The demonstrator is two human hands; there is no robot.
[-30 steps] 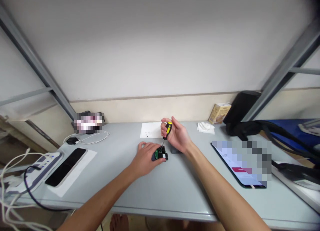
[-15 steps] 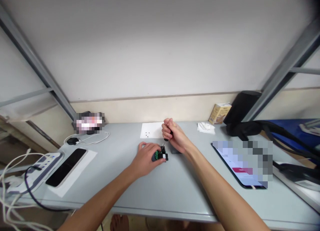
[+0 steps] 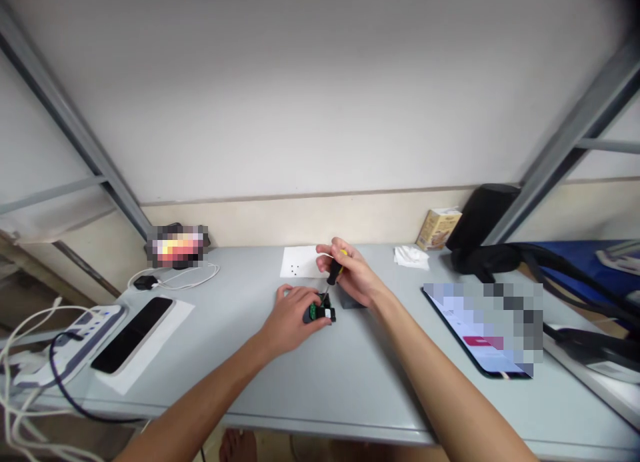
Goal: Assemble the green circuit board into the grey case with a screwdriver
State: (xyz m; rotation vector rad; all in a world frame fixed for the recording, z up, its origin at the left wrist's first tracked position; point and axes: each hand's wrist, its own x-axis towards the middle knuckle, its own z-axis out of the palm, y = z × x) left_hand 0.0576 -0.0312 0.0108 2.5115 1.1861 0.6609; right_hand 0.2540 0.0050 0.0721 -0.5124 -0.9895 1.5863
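Note:
My left hand [image 3: 296, 317] is closed around a small black device with a green circuit board [image 3: 314, 311], pressing it to the grey table. In my right hand [image 3: 351, 270] is a screwdriver [image 3: 336, 269] with a black and yellow handle. Its thin shaft slants down so that the tip meets the device near its upper edge; the exact contact point is too small to make out. Under my right wrist lies a dark flat piece [image 3: 353, 301], partly hidden. Several tiny dark screws [image 3: 295, 270] rest on a white sheet of paper [image 3: 306, 255] behind my hands.
On the left are a phone [image 3: 134, 335] on paper, a power strip [image 3: 85, 342] with cables, and a black adapter [image 3: 146, 283]. To the right stand a tablet [image 3: 475, 335], a crumpled tissue [image 3: 411, 257], a small box [image 3: 439, 229] and black straps [image 3: 480, 259].
The fingers of my right hand have loosened and spread around the screwdriver, baring more of its yellow and black handle. My left hand and the device have stayed in place.

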